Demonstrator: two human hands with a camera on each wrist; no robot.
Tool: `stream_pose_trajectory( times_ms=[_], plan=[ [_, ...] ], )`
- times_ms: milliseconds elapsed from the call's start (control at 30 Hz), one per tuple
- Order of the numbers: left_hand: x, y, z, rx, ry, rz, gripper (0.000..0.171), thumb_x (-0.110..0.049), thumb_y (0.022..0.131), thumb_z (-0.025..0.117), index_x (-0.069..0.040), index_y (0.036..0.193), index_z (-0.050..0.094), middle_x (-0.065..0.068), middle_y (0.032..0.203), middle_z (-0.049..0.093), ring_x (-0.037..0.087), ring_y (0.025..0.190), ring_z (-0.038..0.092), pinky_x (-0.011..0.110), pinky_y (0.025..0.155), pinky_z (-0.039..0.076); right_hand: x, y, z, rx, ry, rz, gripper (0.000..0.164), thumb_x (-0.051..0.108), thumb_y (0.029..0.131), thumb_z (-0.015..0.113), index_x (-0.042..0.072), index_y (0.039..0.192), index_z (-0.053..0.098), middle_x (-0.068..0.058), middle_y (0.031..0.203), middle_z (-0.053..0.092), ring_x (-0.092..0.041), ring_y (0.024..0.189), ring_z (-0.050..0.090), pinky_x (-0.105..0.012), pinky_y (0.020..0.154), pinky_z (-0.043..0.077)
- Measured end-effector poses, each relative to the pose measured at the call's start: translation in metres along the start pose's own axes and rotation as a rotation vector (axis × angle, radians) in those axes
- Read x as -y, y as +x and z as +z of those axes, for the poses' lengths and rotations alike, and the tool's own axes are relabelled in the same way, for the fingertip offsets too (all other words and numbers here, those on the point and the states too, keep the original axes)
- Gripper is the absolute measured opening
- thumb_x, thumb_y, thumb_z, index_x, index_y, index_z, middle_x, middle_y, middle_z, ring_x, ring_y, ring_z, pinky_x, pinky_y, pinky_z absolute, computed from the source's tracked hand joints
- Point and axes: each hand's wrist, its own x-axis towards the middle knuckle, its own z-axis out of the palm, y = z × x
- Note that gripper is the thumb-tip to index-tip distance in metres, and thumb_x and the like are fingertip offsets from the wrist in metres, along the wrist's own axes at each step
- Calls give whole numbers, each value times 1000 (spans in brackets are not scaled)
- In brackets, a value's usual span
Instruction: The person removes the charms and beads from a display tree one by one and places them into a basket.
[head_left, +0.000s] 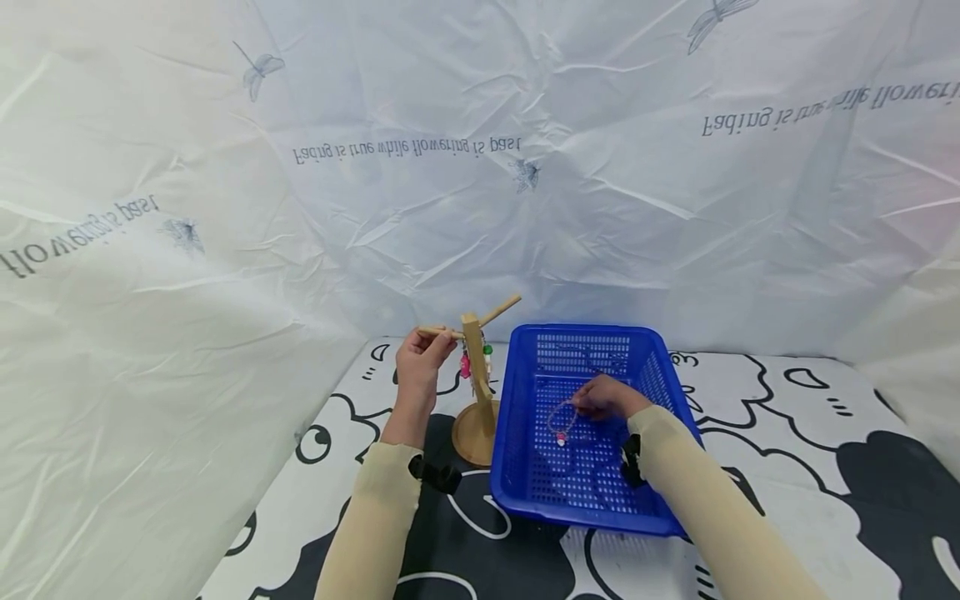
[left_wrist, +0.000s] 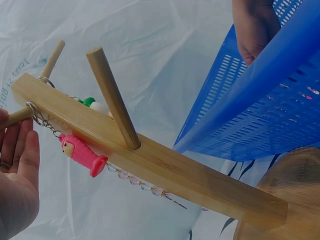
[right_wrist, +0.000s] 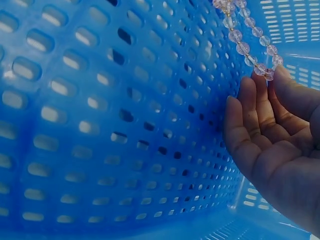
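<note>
In the head view a wooden stand (head_left: 477,358) with pegs on its upright stands left of a blue plastic basket (head_left: 513,433). My left hand (head_left: 417,371) pinches the stand's left peg (left_wrist: 18,117) near its end. From that peg a pink figure keychain (left_wrist: 82,154) hangs by a metal ring. A green and white charm (left_wrist: 89,101) and a string of clear beads (left_wrist: 135,179) hang behind the upright. Inside the basket, my right hand (head_left: 609,395) pinches a bracelet of clear pinkish beads (right_wrist: 242,48) between thumb and fingertips. A small pink and white charm (head_left: 561,439) dangles from it.
The stand's round wooden base (head_left: 468,437) sits close to the basket's left wall. A black and white cartoon-patterned cloth (head_left: 795,467) covers the table. Pale printed sheeting (head_left: 480,225) rises behind and at both sides.
</note>
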Motion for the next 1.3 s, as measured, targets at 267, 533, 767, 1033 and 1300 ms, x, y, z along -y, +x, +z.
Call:
stream_pose_trajectory(
  times_ms=[267, 533, 767, 1033, 1300],
  plan=[
    [1, 1, 0, 2, 6, 3, 6, -2, 98, 65, -6, 102, 66, -6, 87, 66, 3, 84, 71, 16, 84, 62, -3, 2, -2, -11, 12, 24, 25, 7, 105, 54, -9, 117, 68, -9, 92, 71, -19, 88, 66, -41, 88, 61],
    [1, 0, 0, 1, 0, 5, 7, -2, 98, 65, -4, 104, 65, -5, 87, 66, 3, 83, 71, 15, 84, 62, -4, 2, 0, -45, 13, 24, 21, 4, 102, 58, -10, 113, 70, -9, 91, 71, -19, 86, 66, -41, 86, 61],
    [2, 1, 0, 14, -17, 30, 6, 0, 96, 65, -3, 101, 65, -5, 84, 65, 3, 80, 71, 15, 82, 62, -5, 3, 3, -75, -18, 21, 20, 3, 100, 59, -10, 109, 72, -5, 80, 67, -16, 76, 62, -30, 71, 59],
    [3, 1, -1, 23, -14, 26, 6, -2, 96, 66, -3, 102, 65, -5, 85, 66, 4, 83, 72, 15, 83, 62, -6, 4, 5, -88, -22, 28, 18, 4, 99, 61, -8, 102, 74, -5, 77, 66, -17, 74, 61, -32, 72, 59],
    [2, 0, 0, 25, -19, 27, 5, -2, 97, 65, -3, 102, 65, -6, 85, 66, 3, 81, 71, 15, 83, 62, -8, 7, 9, -88, -39, 25, 32, 5, 98, 62, 10, 66, 58, 3, 60, 49, -14, 64, 51, -29, 68, 57]
  ],
)
